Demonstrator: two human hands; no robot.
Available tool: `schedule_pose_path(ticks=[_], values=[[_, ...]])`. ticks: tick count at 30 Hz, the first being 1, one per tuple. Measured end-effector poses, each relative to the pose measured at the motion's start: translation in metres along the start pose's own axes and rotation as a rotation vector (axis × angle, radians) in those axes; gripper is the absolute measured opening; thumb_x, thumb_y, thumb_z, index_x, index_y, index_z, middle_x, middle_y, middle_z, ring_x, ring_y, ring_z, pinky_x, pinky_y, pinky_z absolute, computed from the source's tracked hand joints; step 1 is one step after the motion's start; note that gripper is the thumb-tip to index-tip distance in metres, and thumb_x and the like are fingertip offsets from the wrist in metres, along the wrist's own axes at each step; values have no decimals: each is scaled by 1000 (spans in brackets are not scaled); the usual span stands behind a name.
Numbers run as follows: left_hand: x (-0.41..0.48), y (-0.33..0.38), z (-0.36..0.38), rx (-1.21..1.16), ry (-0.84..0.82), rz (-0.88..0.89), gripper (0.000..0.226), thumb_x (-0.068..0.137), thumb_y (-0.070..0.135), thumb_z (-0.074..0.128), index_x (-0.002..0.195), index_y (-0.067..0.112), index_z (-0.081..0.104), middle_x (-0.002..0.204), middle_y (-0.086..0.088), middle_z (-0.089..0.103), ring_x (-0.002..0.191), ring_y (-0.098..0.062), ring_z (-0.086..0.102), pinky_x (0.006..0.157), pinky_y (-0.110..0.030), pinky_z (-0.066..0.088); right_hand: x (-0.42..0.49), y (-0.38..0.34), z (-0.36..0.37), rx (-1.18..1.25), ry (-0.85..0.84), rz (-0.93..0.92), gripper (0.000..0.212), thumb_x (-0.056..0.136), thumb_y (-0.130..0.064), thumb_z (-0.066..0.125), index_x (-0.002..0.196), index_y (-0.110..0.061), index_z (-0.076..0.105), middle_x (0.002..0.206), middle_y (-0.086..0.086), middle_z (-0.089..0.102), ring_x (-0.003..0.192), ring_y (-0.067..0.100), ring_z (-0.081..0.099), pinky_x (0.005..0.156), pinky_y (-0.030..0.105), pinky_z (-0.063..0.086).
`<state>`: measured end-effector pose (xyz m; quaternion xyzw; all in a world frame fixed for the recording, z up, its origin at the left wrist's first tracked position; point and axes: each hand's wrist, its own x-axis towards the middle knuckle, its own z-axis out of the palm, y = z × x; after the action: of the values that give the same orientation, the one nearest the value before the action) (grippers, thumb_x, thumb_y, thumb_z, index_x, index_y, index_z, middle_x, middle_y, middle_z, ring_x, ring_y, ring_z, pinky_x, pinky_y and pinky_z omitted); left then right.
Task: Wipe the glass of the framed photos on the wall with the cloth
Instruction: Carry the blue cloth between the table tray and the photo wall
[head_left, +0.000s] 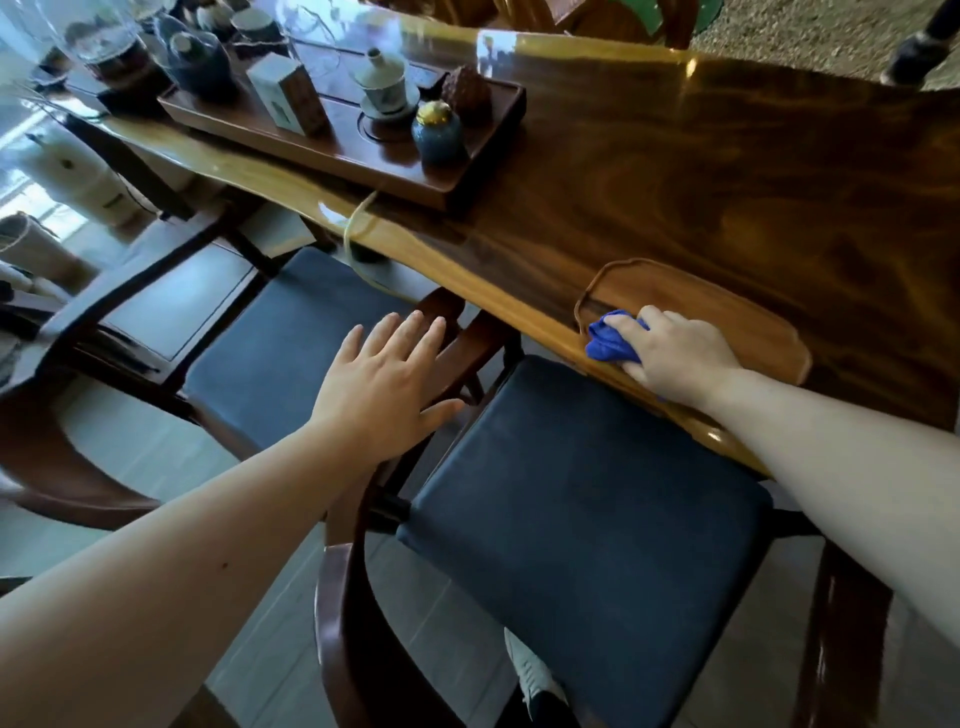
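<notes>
Right hand (675, 348) rests on blue cloth (610, 340), fingers curled over it, grip closed around the bunched fabric, palm down. Cloth sits at the near edge of the wooden surface (727, 171), inside the left end of a shallow brown tray (753, 312) that lies along that near edge. Part of the cloth pokes out past the fingertips toward the tray's left rim; the rest is hidden under the hand.

Left hand (387, 384) is off the surface, spread flat with fingers extended and apart, grip wide open and holding nothing, hovering over the dark wooden armrest (467, 343) between two chairs. Cannot tell if it touches the armrest.

Near chair seat (582, 514) with dark blue cushion is tucked below the near edge, under the right forearm. Second blue seat (291, 332) is to its left.

Far left part of the surface carries a long dark tea tray (467, 176) holding a lidded white cup (384, 83), a small blue jar with gold lid (438, 132), a white box (288, 96) and a brown knobby object (467, 93). Glassware and a dark teapot (200, 60) crowd the far left corner, blurred.

White shoe (530, 670) shows on the tiled floor (270, 649) below the near chair
</notes>
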<state>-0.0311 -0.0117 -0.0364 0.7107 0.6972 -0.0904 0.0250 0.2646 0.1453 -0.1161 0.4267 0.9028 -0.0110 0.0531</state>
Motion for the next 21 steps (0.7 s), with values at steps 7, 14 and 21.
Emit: schedule_pose_path(ticks=[7,14,21], values=[[-70,-47,-33,42,36,-173,87,86,74,26,152,26,-3,163,-4,8,149,-25,3,121,-49,6,43,-98,-54,144,178,-263,49,82,-42,59,124,-18,49,95,10,59,81,32,62,56,39,52],[-176,-114,-73,123,103,-409,88,84,72,32,153,23,9,161,-7,17,148,-27,10,120,-49,9,64,-240,-124,239,355,-566,49,80,-45,47,120,-19,50,92,10,60,76,33,61,54,39,50],[-310,-179,-112,248,224,-611,86,83,73,33,150,20,24,155,-7,33,144,-29,27,116,-52,23,50,-389,-204,262,503,-845,45,82,-42,53,119,-17,53,95,8,61,74,31,61,51,35,45]])
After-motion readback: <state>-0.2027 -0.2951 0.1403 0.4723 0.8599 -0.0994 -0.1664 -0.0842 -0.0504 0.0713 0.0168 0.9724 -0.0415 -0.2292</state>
